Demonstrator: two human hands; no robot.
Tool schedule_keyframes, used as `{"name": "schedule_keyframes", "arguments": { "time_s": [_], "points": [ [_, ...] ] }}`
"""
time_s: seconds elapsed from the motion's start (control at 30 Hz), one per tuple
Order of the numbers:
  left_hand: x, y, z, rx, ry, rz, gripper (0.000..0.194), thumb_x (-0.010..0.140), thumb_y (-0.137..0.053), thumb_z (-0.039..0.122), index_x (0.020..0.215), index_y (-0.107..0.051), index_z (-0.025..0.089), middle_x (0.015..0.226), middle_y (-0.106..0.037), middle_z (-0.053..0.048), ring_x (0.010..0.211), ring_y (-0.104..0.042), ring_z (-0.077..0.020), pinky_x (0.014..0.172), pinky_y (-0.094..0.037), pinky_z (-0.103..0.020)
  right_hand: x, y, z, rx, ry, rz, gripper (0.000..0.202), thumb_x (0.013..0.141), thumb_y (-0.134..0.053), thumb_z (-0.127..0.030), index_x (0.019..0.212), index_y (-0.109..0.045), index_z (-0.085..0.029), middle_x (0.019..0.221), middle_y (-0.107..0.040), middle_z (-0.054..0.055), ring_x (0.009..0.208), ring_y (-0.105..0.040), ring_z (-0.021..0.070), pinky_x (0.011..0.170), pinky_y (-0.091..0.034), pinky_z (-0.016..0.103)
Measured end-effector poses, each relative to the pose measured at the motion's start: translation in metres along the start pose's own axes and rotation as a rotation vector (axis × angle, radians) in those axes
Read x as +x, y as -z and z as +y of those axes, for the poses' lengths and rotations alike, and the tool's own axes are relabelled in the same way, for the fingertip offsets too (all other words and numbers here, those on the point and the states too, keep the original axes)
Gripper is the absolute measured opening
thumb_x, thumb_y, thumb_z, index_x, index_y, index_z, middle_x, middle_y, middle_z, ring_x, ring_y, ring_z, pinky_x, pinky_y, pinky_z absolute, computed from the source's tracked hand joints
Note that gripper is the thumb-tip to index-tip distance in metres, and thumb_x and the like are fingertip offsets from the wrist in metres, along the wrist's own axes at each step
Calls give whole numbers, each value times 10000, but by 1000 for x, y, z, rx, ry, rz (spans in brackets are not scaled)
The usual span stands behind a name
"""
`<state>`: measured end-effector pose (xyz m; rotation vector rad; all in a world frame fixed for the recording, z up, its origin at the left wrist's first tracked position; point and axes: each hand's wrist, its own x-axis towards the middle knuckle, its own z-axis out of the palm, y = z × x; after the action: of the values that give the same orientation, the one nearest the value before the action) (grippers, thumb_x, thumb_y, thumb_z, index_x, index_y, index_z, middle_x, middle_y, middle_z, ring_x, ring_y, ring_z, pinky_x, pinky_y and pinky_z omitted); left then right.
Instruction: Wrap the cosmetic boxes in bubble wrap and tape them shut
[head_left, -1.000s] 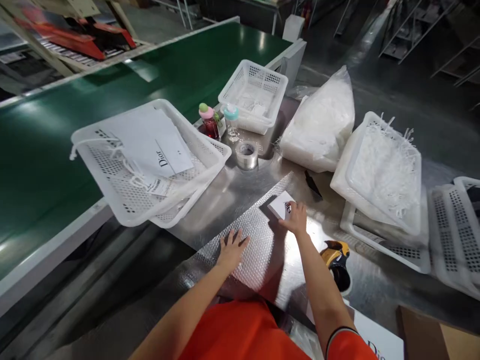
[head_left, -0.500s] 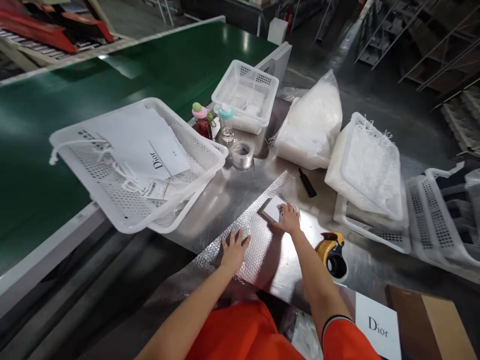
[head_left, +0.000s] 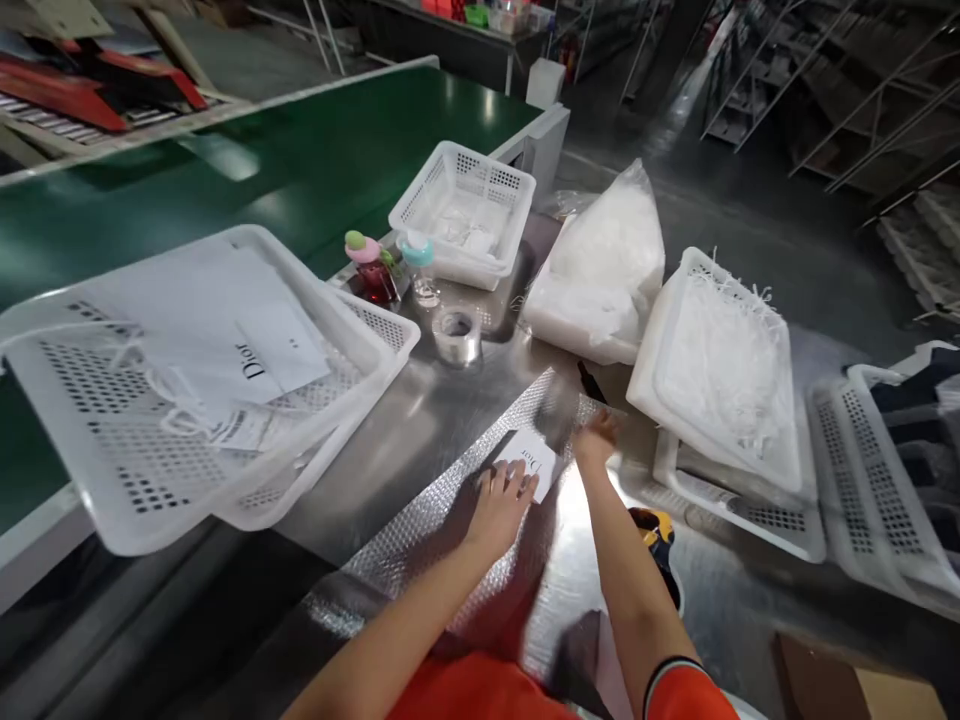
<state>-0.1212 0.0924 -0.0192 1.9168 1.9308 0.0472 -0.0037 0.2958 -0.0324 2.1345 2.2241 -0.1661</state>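
Note:
A small white Dior box (head_left: 541, 456) lies on a sheet of bubble wrap (head_left: 420, 525) spread over the metal table. My left hand (head_left: 501, 510) rests on the near side of the box with its fingers stretched out and lying on it. Just right of the box, my right hand (head_left: 596, 438) is closed on the far right part of the bubble wrap, whose edge shows above the fingers. A black marker-like object (head_left: 591, 381) lies just beyond that hand. Near my right forearm sits a yellow and black tape dispenser (head_left: 655, 528), partly hidden.
At left, a white basket (head_left: 161, 480) holds Dior envelopes and cords. Behind stand a tape roll (head_left: 456, 336), two bottles and another basket (head_left: 450, 170). To the right are a bag of white filling (head_left: 600, 265) and a basket of shredded paper (head_left: 727, 370). A green conveyor (head_left: 300, 150) runs behind.
My left hand has moved from the bubble wrap onto the box. My right hand has let go of the box and closed on the wrap. The box has shifted slightly toward me.

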Motion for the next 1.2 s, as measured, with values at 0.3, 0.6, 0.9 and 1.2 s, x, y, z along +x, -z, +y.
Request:
{"name": "schedule_keyframes", "arguments": {
  "time_s": [0.3,0.6,0.9,1.2],
  "points": [
    [8,-6,1,-8,45,-202,797,845,-543,69,1594,-347,255,1711,-227,-121,1571,-171,-400,1213,-239,-694,52,7,16,-55,112,-23,328,977,-518,-193,1244,-639,-45,1187,-658,253,1171,-561,345,1009,-353,470],
    [8,0,1,32,21,-162,719,901,-497,123,1580,-374,325,1698,-279,-86,1552,-234,-392,1190,-155,-764,-13,65,11,-38,522,-112,282,995,-504,-259,926,-765,-176,1108,-709,142,1125,-581,295,1017,-370,426],
    [3,-8,-7,-34,3,-155,616,844,-544,125,1452,-577,220,1658,-376,-105,1556,-214,-399,1245,-131,-667,-127,42,-13,-114,695,-360,294,946,-479,-92,1114,-713,-149,1152,-731,134,1022,-692,234,843,-496,299],
    [4,-37,-6,-1034,530,344,300,897,-463,144,1036,-728,139,1210,-710,-160,1199,-625,-260,1090,-457,-436,-134,24,-17,-131,688,-332,277,960,-461,-75,1081,-705,-131,1140,-735,145,1100,-664,249,908,-509,316]
  ]
}}
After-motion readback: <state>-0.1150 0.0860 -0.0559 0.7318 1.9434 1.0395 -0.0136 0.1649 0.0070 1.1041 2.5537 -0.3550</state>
